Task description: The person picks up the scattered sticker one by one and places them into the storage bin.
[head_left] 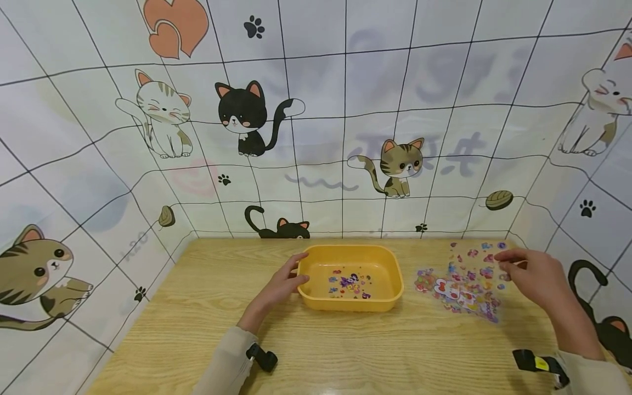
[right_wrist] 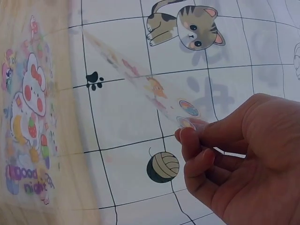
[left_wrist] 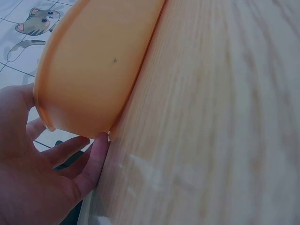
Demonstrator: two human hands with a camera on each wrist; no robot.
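My left hand (head_left: 282, 281) holds the left end of a yellow plastic basin (head_left: 350, 305), thumb at the rim and fingers against the outer wall. Small colourful stickers or a printed sheet (head_left: 349, 281) lie on the basin's floor; which of these I cannot tell. On the right, my right hand (head_left: 535, 276) pinches the edge of a clear sticker sheet (right_wrist: 154, 89) between thumb and index finger. The sheet is lifted at a slant. Beneath and to its left, more sticker sheets (head_left: 461, 296) overlap on the table, one with a white character and "good night" lettering.
The wood-grain table (head_left: 345, 351) is bounded at the back and sides by a white gridded cloth (head_left: 316, 137) printed with cats and paw marks. Each wrist carries a black strap-mounted camera (head_left: 261, 357).
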